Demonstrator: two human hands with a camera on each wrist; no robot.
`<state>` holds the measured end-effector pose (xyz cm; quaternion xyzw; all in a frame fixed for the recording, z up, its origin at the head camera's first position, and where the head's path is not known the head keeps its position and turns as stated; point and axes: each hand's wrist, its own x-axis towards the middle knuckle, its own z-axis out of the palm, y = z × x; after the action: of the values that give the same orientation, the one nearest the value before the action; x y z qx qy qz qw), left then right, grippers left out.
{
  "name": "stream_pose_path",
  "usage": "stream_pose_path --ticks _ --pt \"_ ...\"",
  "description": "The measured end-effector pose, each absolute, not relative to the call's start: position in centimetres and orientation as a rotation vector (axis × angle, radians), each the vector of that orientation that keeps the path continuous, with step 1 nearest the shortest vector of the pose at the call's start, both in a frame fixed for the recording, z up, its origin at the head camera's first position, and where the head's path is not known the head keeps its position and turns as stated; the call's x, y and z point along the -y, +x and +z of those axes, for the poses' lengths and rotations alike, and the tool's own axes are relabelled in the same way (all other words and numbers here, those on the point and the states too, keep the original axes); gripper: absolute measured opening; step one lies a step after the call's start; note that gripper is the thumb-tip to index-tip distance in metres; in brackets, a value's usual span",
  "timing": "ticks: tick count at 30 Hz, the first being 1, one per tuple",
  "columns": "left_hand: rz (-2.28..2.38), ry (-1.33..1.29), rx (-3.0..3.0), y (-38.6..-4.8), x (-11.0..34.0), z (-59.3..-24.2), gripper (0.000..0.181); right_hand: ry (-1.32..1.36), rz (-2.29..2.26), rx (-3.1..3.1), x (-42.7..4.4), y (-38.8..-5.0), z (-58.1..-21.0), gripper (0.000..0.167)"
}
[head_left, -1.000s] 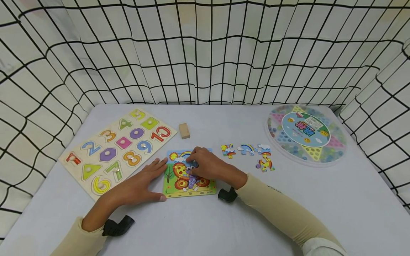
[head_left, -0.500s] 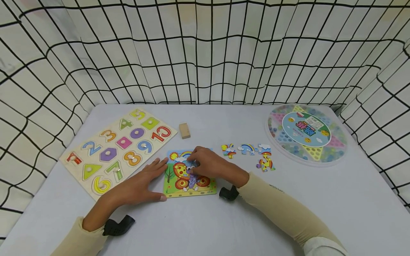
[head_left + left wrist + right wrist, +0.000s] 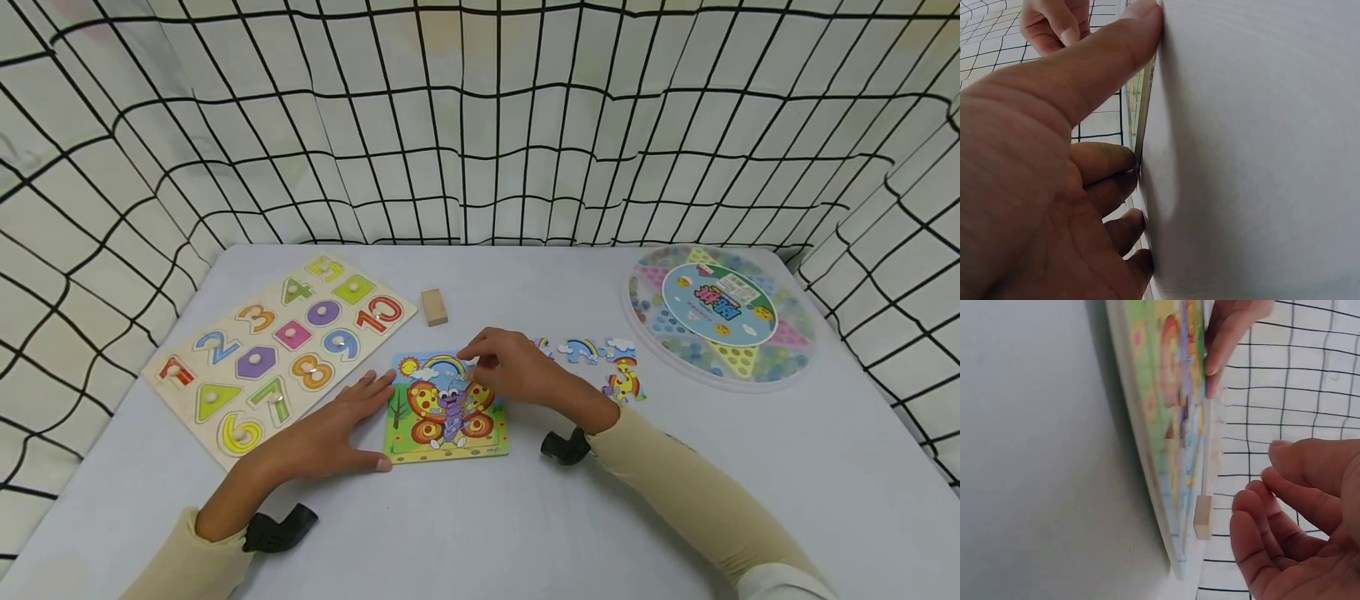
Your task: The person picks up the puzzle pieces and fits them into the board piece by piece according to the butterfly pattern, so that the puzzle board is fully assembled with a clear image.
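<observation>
Over on the left lay the number puzzle board; next to it the left hand, thumb wide of its fingers, touched the butterfly jigsaw, flat on the table! The right hand hung above the jigsaw's upper right, thumb just off loosely curled fingers, with rainbow pieces rightward.

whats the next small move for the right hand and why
Probably the right hand should reach rightward for one of the loose puzzle pieces beside the butterfly board: its fingers appear empty, while the left hand rests at the board's edge.
</observation>
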<state>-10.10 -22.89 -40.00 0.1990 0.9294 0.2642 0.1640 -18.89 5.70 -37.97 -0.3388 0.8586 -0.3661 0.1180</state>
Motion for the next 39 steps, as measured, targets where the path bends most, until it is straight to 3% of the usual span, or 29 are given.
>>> stream_pose_path --ticks 39 --pt "0.750 0.573 -2.657 -10.1 22.9 -39.9 0.099 -1.038 -1.132 -2.573 -15.7 -19.4 -38.2 0.020"
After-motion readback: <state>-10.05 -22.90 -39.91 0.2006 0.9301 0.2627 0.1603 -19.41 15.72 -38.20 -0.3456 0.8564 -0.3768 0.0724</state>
